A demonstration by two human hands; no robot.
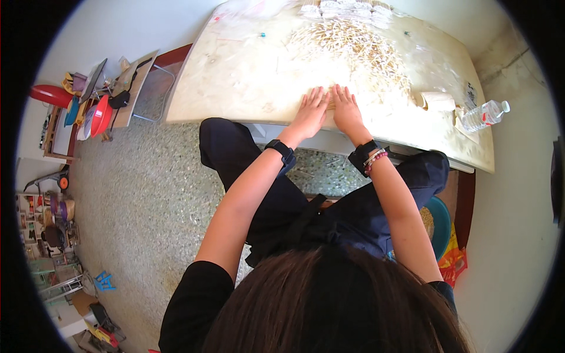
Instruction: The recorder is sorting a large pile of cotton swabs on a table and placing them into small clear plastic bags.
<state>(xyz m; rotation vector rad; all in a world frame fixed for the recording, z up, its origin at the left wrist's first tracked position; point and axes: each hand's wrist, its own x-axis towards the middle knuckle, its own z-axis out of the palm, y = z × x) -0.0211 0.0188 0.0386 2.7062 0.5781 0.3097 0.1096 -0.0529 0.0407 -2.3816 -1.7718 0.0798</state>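
Observation:
Both hands lie close together on the pale worktable [229, 76], near its front edge. My left hand [311, 112] is flat with its fingers stretched forward. My right hand [348, 110] lies beside it, fingers also straight and pointing away from me. A few thin tan sticks [330, 102] show in the narrow gap between the hands; what lies under the palms is hidden. Just beyond spreads a loose heap of what look like cotton swabs [353, 44], thin sticks with white tips. Strong glare washes out part of the tabletop around them.
Clear-wrapped bundles [347, 8] lie at the table's far edge. To the right are a roll of pale material [436, 101] and a clear plastic bottle [484, 116]. A teal tub [438, 226] stands on the floor below right. Red basins [102, 116] and another table [132, 88] are at left.

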